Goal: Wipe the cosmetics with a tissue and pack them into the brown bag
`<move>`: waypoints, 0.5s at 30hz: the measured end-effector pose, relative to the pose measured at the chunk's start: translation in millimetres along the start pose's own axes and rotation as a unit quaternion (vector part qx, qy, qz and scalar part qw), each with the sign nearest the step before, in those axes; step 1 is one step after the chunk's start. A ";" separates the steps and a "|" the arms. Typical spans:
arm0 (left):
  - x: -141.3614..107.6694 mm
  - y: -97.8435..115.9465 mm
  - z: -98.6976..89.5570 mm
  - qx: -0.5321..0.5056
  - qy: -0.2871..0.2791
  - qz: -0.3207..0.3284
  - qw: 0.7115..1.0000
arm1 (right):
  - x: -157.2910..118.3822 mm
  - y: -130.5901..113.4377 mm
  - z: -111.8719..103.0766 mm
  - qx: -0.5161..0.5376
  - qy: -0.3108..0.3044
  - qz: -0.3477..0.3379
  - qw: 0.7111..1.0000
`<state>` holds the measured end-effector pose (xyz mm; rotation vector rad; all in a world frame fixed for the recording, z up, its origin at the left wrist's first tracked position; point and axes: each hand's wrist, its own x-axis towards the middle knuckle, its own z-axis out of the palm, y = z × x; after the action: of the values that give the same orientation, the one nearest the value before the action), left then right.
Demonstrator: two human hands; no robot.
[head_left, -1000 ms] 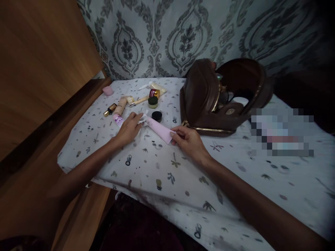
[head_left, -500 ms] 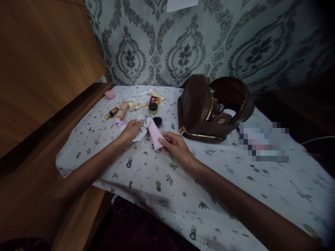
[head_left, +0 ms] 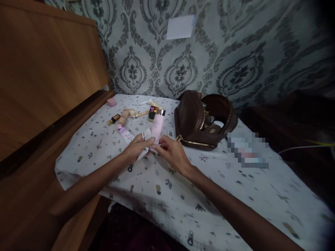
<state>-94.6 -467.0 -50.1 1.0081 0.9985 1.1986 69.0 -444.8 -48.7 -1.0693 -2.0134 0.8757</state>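
Observation:
A pink tube with a shiny silver cap points up and away from me, its lower end between my hands. My right hand grips that end with thumb and fingers. My left hand is closed on a white cloth or tissue, pressed against the tube's left side, with its thumb reaching the tube. A white and purple tube lies just past my left hand. Behind the pink tube sits a dark green-lidded jar, partly hidden, with a red and gold jar beside it.
An open brown cosmetic bag holding several items stands on the right. Further left lie a beige tube, a black and gold bottle, a brush and a pink sponge. A blurred-out item lies right, a wooden cabinet left.
The pink tube has turned so its silver cap points up, clear of the cloth. My left hand with the cloth has moved from the cap end to the lower end, close to my right hand.

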 end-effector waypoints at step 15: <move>-44.3 31.3 1.8 0.291 -0.169 0.188 0.923 | -28.1 -51.4 -25.0 0.189 0.000 -0.010 0.982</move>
<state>-104.8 -508.4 -16.5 1.8803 0.9219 0.9886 80.2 -485.5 -1.1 -0.8325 -1.7593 1.1890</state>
